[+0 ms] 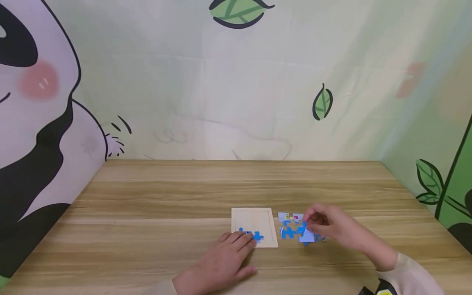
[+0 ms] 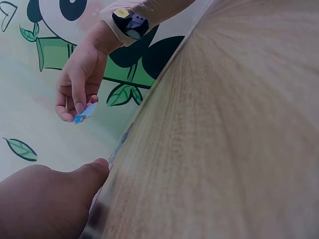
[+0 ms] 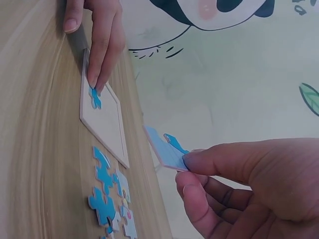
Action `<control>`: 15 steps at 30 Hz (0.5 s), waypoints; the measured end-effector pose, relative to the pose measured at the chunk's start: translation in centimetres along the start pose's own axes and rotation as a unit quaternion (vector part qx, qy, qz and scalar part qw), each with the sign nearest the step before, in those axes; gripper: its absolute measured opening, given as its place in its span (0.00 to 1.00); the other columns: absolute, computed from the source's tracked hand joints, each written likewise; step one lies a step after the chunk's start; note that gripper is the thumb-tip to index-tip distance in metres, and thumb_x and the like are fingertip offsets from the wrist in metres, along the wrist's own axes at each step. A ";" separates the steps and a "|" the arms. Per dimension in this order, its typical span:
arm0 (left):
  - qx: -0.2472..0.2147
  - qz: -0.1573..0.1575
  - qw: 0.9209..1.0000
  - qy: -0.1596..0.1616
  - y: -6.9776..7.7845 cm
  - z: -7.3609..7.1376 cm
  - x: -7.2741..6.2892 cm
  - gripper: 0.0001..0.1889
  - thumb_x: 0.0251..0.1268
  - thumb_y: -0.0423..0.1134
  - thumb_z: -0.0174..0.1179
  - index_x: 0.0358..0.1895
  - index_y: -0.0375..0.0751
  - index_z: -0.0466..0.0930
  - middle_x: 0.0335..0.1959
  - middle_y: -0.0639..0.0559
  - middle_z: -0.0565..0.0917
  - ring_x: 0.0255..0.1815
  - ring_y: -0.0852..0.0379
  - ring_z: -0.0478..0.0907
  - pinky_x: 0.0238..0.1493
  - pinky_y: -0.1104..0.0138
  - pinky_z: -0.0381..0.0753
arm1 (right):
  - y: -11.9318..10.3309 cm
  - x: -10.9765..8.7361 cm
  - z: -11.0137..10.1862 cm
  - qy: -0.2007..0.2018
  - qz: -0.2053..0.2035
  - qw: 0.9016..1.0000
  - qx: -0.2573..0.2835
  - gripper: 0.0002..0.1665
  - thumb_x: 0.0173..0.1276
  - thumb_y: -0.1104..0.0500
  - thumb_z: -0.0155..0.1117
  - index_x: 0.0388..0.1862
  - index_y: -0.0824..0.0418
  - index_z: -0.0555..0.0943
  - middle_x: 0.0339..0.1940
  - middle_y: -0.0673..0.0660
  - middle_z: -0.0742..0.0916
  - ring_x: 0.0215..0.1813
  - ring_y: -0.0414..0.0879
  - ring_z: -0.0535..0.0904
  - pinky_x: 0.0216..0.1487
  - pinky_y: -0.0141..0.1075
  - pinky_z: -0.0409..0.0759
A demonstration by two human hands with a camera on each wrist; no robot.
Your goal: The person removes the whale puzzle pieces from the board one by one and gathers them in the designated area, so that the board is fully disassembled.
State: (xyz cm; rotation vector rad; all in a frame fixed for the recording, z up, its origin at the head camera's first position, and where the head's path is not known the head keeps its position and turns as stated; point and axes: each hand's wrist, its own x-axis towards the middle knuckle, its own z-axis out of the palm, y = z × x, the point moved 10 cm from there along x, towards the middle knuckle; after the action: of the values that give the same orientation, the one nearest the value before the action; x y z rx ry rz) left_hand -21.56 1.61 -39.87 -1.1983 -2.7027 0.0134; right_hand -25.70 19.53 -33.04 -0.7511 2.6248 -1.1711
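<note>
A pale wooden puzzle frame (image 1: 254,219) lies on the table, with blue puzzle pieces (image 1: 258,236) along its near edge. My left hand (image 1: 225,258) rests over the frame's near left corner, its extended fingertips touching those pieces. To the right of the frame, my right hand (image 1: 330,227) pinches a light-blue puzzle piece (image 3: 167,152) between thumb and fingers. In the right wrist view this piece is held up clear of the table. Loose blue and white puzzle pieces (image 3: 103,206) lie on the table beneath it, partly hidden by the right hand in the head view.
The wooden table (image 1: 166,196) reaches back to a wall (image 1: 239,102) printed with a panda and leaves. A dark device with a yellow mark (image 2: 130,23) is strapped to the right wrist.
</note>
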 end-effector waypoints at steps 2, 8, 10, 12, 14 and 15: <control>0.001 0.000 1.000 -0.001 0.0 0.0 0.0 0.33 0.71 0.65 0.39 0.66 0.47 0.71 0.66 0.53 0.74 0.66 0.54 0.70 0.65 0.57 0.73 | 0.3 -0.2 0.0 -0.001 0.001 1.000 0.002 0.05 0.67 0.64 0.61 0.39 0.64 0.78 0.30 0.53 0.81 0.30 0.34 0.74 0.28 0.29 0.77; -0.002 0.001 1.000 0.000 0.1 -0.1 0.0 0.32 0.71 0.65 0.39 0.66 0.47 0.71 0.65 0.53 0.74 0.66 0.54 0.70 0.65 0.57 0.73 | 0.7 -0.8 -0.1 -0.006 -0.006 1.000 -0.001 0.05 0.66 0.63 0.62 0.39 0.64 0.78 0.29 0.52 0.81 0.30 0.34 0.74 0.26 0.29 0.77; -0.004 0.001 1.000 -0.001 0.1 -0.1 0.0 0.32 0.71 0.65 0.39 0.66 0.47 0.71 0.65 0.53 0.74 0.66 0.54 0.70 0.65 0.57 0.73 | 1.0 -1.0 -0.1 -0.011 -0.006 1.000 -0.001 0.05 0.67 0.63 0.62 0.39 0.64 0.78 0.29 0.52 0.81 0.30 0.34 0.74 0.26 0.29 0.77; -0.005 0.000 1.000 -0.005 0.1 0.0 0.0 0.32 0.71 0.65 0.39 0.66 0.47 0.71 0.66 0.53 0.74 0.66 0.54 0.70 0.65 0.57 0.73 | 1.3 -1.3 0.0 -0.017 -0.004 1.000 0.000 0.05 0.67 0.63 0.61 0.39 0.64 0.78 0.30 0.52 0.81 0.30 0.33 0.74 0.26 0.29 0.78; -0.005 -0.001 1.000 -0.007 0.1 0.0 0.0 0.32 0.71 0.65 0.39 0.66 0.47 0.71 0.66 0.54 0.74 0.67 0.54 0.69 0.65 0.57 0.73 | 1.7 -1.6 0.1 -0.023 -0.002 1.000 0.004 0.05 0.67 0.63 0.61 0.40 0.63 0.78 0.30 0.51 0.81 0.30 0.33 0.75 0.26 0.30 0.78; -0.004 -0.001 1.000 -0.007 0.1 0.0 0.0 0.32 0.71 0.65 0.39 0.66 0.47 0.71 0.66 0.53 0.74 0.67 0.54 0.69 0.65 0.57 0.72 | 1.9 -1.7 0.2 -0.027 -0.003 1.000 0.007 0.05 0.68 0.63 0.61 0.40 0.63 0.78 0.30 0.52 0.81 0.30 0.33 0.75 0.26 0.30 0.78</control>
State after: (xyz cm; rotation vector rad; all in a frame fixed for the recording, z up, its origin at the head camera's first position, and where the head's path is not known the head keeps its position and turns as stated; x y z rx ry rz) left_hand -21.49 1.66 -39.83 -1.2017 -2.7196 0.0108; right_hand -24.92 21.38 -34.65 -0.7782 2.5702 -1.1518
